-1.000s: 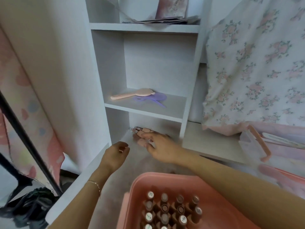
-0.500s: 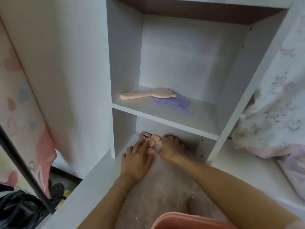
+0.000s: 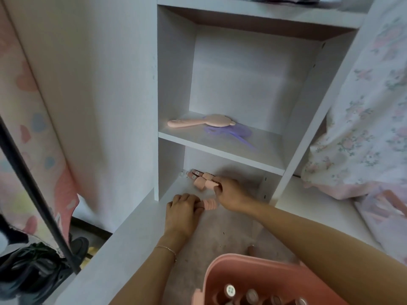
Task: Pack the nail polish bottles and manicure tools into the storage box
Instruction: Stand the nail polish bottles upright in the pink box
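Left hand now pulling back nearer, fingers curling round ribbed pink bottle on desk. Right hand staying far under shelf, pinching pink-capped bottles. Storage box sitting near, bottom edge.

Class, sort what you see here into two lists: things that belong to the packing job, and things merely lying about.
Belongs to the job:
- pink-capped bottles in the lowest compartment, gripped by the right hand
- pink ribbed item held by the left hand
- pink storage box

Lying about:
- pink hand mirror
- purple comb
- floral cloth
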